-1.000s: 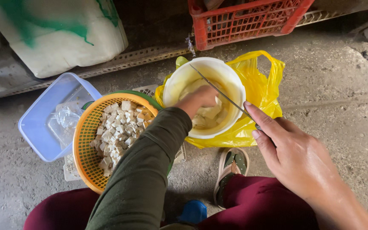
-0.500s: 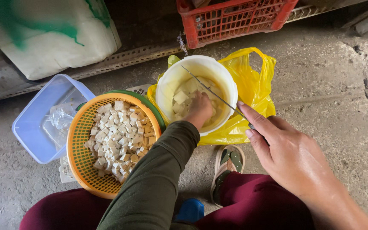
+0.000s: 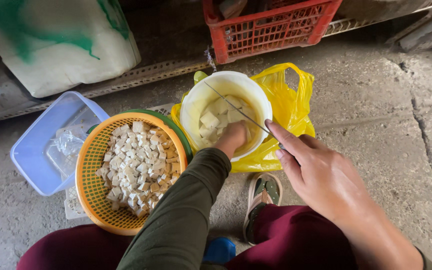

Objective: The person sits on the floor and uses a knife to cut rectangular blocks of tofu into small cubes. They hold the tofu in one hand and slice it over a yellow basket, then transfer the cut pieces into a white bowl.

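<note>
My left hand [image 3: 232, 138], in a dark green sleeve, reaches down into a white bucket [image 3: 211, 82] of pale tofu blocks [image 3: 215, 115] in liquid, its fingers curled among the blocks. Whether it grips one is hidden. My right hand [image 3: 316, 170] holds a thin knife [image 3: 236, 110] whose blade lies across the bucket's mouth, forefinger stretched along its back. The bucket stands on a yellow plastic bag [image 3: 288, 107]. To the left an orange mesh basket [image 3: 88, 185] is filled with small tofu cubes [image 3: 138, 167].
A pale blue plastic tub [image 3: 41, 150] with a clear bag lies left of the basket. A red crate [image 3: 271, 30] and a white sack with green marks [image 3: 56, 45] stand behind. My sandalled foot [image 3: 263, 197] rests on the rough concrete floor [image 3: 386, 125].
My left hand has sunk from the bucket's rim down among the tofu blocks. The right hand and knife have stayed over the bucket. The view has shifted slightly.
</note>
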